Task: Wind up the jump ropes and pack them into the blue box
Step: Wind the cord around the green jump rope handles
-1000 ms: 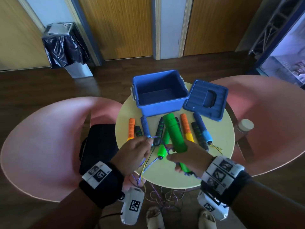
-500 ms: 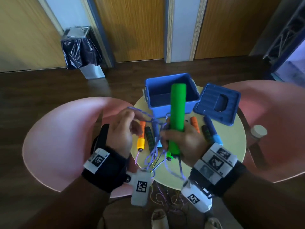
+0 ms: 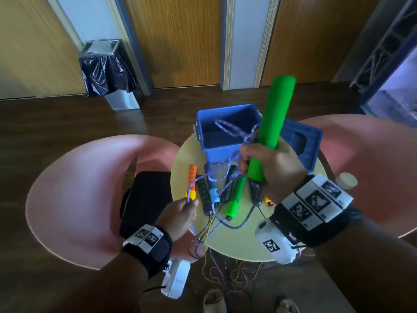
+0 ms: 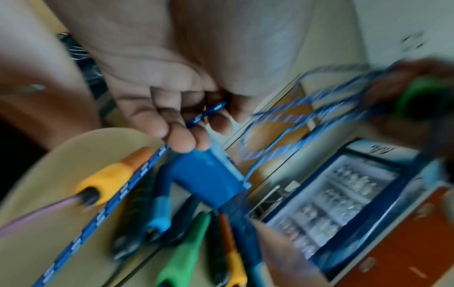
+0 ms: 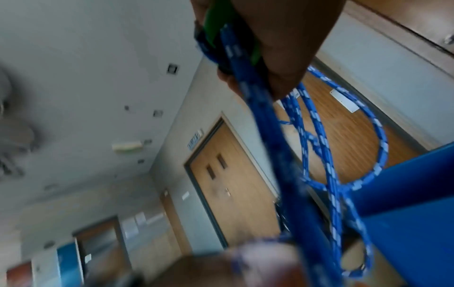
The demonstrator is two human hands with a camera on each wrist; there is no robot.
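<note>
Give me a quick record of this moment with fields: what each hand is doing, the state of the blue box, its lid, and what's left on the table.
right hand: grips the green handle upright, with loops of blue rope gathered at its fingers
left hand: pinches the blue rope lower down, near the table edge
blue box: open, nothing visible inside
lid: off, lying right of the box
round table: several more handles lie on it, cords trailing over the near edge

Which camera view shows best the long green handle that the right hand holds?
The head view: the long green handle shows nearly whole, upright in the right hand. The right wrist view shows only a sliver inside the fist; the left wrist view, a green blur.
</note>
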